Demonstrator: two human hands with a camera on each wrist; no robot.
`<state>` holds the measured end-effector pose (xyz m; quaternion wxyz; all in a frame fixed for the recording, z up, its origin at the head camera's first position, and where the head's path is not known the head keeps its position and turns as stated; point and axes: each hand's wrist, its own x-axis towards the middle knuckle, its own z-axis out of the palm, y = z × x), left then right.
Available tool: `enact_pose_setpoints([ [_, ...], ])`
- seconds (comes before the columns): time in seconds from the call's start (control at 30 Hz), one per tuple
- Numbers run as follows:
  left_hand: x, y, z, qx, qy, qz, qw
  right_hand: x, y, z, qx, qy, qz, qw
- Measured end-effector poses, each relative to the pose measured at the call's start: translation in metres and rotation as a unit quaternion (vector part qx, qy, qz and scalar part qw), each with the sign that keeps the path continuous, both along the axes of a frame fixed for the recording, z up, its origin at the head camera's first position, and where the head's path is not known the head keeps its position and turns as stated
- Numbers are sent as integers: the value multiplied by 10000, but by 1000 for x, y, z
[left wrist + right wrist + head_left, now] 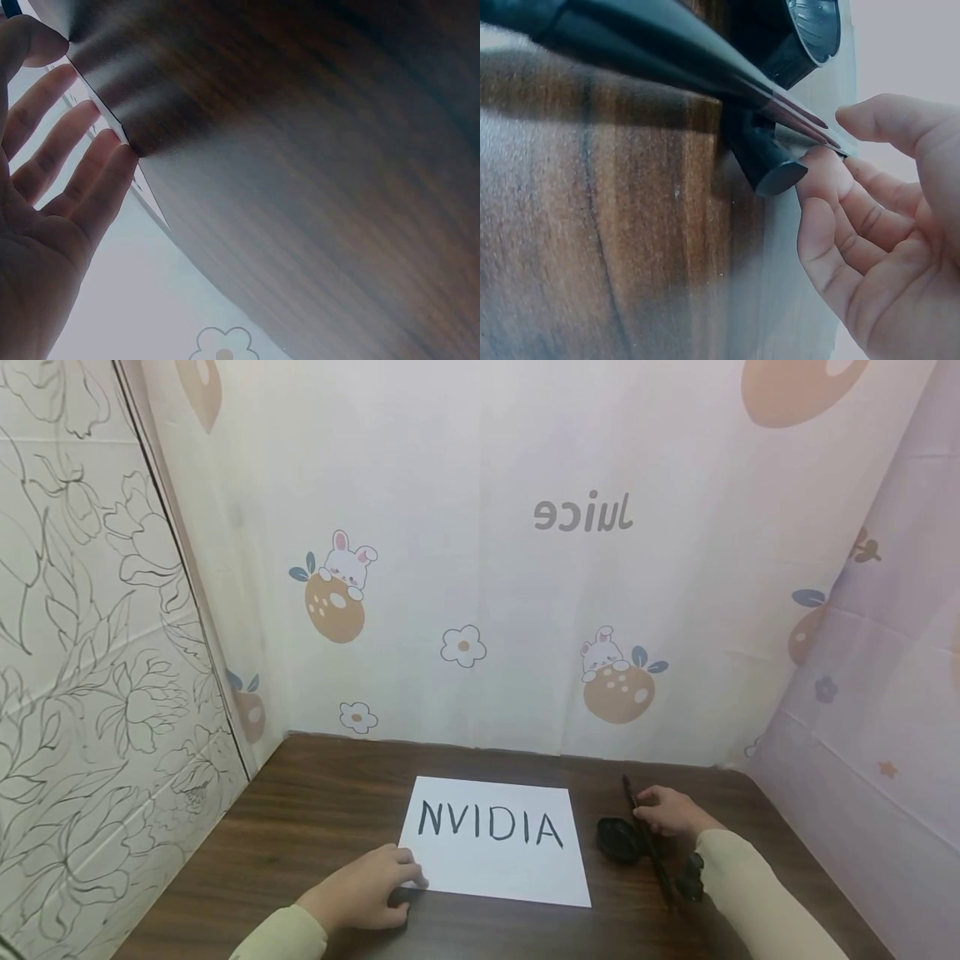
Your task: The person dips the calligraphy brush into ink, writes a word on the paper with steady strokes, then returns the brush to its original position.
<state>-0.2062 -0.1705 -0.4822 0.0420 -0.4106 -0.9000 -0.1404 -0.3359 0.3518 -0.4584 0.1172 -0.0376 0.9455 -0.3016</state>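
In the head view a white paper sheet (498, 872) lies on the table with "NVIDIA" lettered in black. My left hand (375, 885) rests its fingertips on the sheet's near left corner; the left wrist view shows the fingers (94, 184) spread and fairly straight along the paper's edge. To the right, a long black writing brush (655, 856) leans across the side of a round black dish (617, 841). My right hand (670, 812) is at the brush's far end. Seen from the right wrist, a fingertip meets the brush (667, 56) while the thumb stands slightly off it.
Under the brush a short black stub (761, 154) juts out beside the dish. A patterned curtain (465, 568) stands behind the brown wooden table (315, 802). Flower-print sheeting (112, 610) borders the left side, pale sheeting (862, 710) the right.
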Motion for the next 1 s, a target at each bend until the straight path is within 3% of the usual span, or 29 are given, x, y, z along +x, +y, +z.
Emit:
enact_pose_setpoints([
  [0.2, -2, -1, -4, 107, 283, -157, 9994, 0, 2, 0, 11, 146, 80, 9999],
  [0.37, -2, -1, -3, 117, 284, -168, 9994, 0, 3, 7, 41, 200, 84, 9998],
  [0.67, -5, -1, -3, 178, 8, -84, 9998, 6, 1, 13, -212, 185, -8, 9996],
  [0.8, -4, -2, -3, 224, -211, 35, 9995, 9, -3, 15, -261, 349, 81, 9990],
  [1.0, -4, -2, -2, 246, -241, 111, 9993, 15, -14, 19, -386, 705, 62, 9967],
])
